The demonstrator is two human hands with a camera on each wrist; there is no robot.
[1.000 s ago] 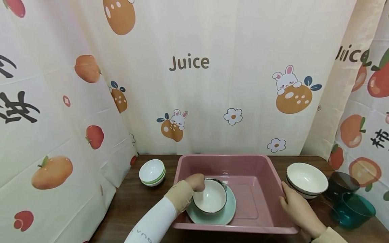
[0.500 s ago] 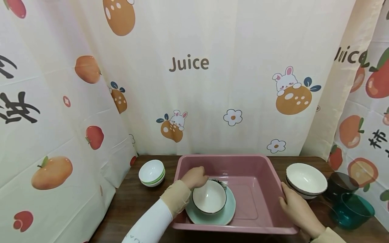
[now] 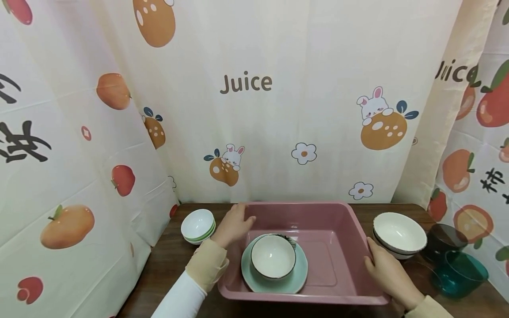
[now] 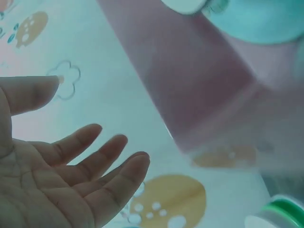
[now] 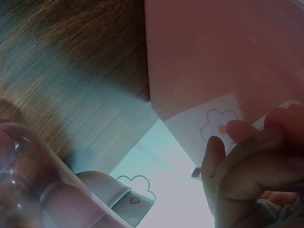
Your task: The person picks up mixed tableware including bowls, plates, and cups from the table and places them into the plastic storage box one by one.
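A pink rectangular plastic basin (image 3: pixel 318 218) stands on the dark wooden table. On its left side lies a pale blue-green plate (image 3: pixel 300 274), with a cream, dark-rimmed bowl (image 3: pixel 273 257) resting in it. My left hand (image 3: pixel 232 226) is over the basin's left edge. In the left wrist view its fingers (image 4: pixel 118 183) are spread and loosely bent, with the thumb apart and nothing held. At the right wall, my right hand (image 3: pixel 391 274) grips the basin's rim, thumb inside; from the head, its other fingers are mostly hidden outside.
Small white and green bowls (image 3: pixel 197 224) are stacked at the left. On the right stand stacked cream bowls (image 3: pixel 399 232), a dark translucent container (image 3: pixel 447 243) and a teal translucent one (image 3: pixel 463 276). Printed curtains (image 3: pixel 318 110) border the table behind and at both sides.
My left hand has moved from the cream bowl's edge up and left to the basin's left rim, its fingers opening out. The bowl stays on the plate; my right hand keeps its place.
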